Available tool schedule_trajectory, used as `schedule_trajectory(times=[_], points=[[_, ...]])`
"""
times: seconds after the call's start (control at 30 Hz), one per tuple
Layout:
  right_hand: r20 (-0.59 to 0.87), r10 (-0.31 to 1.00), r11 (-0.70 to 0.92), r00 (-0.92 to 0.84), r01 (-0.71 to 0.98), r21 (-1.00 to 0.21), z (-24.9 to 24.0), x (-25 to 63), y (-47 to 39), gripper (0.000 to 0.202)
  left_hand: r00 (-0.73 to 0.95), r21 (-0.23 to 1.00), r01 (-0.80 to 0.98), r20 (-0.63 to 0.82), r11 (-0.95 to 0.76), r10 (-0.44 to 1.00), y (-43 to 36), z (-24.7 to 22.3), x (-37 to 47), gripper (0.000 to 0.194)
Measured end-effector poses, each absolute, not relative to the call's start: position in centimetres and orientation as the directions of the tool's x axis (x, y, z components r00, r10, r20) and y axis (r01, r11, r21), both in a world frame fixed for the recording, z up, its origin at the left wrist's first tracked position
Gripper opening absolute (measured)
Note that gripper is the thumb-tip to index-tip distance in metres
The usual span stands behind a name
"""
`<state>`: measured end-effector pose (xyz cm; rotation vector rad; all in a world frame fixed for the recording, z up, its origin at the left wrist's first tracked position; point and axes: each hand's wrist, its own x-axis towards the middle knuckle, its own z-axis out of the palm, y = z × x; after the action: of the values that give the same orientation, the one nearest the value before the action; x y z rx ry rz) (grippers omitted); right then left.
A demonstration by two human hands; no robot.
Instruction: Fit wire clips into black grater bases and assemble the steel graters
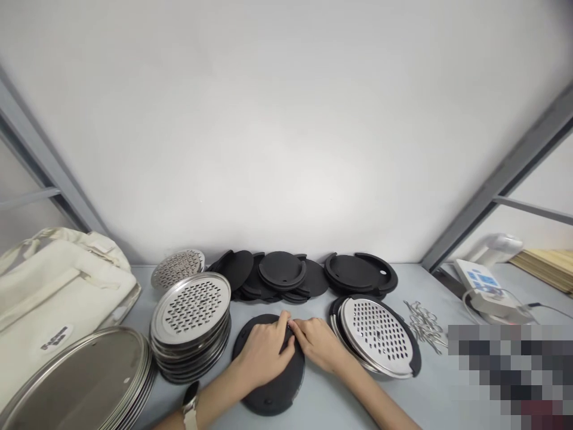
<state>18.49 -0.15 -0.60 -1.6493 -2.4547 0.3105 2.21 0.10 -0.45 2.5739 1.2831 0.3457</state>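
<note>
A black round disc (274, 391) with a raised edge lies on the grey table in front of me. My left hand (264, 353) rests over its upper part, thumb and forefinger bent around the upper right rim. At that same spot my right hand (317, 341) is closed, its fingertips pressed together and meeting the left forefinger. Whatever small part sits between the right fingertips is hidden. Right of my right hand stands a stack of perforated silver grater plates in black holders (380, 337).
To the left are a stack of silver grater plates (192, 310), large plain metal trays (85, 382) and a cream bag (58, 298). Black discs and holders (282, 269) line the wall. Wire hooks (425, 325) lie at right, near a white box (478, 280).
</note>
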Motion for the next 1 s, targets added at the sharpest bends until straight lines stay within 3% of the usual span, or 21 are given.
schedule_trajectory(times=[0.3,0.43,0.87,1.0], points=[[0.064,0.929,0.369,-0.365,0.891,-0.265,-0.6,18.7,-0.9,0.052,0.561,0.292,0.769,0.119,-0.569,0.819,0.0,-0.3,2.1,0.032],[0.075,0.942,0.335,-0.327,0.902,-0.271,-0.7,18.5,-1.2,0.053,0.555,0.274,0.780,0.112,-0.563,0.824,-0.1,-0.2,2.0,0.023],[0.168,0.966,0.230,-0.195,0.946,-0.226,-1.8,17.3,-4.8,0.051,0.713,0.249,0.650,0.130,-0.718,0.689,-0.8,0.5,1.1,0.022],[0.181,0.968,0.220,-0.175,0.939,-0.264,-1.8,17.2,-4.9,0.052,0.725,0.240,0.634,0.147,-0.735,0.673,-0.6,0.3,1.0,0.020]])
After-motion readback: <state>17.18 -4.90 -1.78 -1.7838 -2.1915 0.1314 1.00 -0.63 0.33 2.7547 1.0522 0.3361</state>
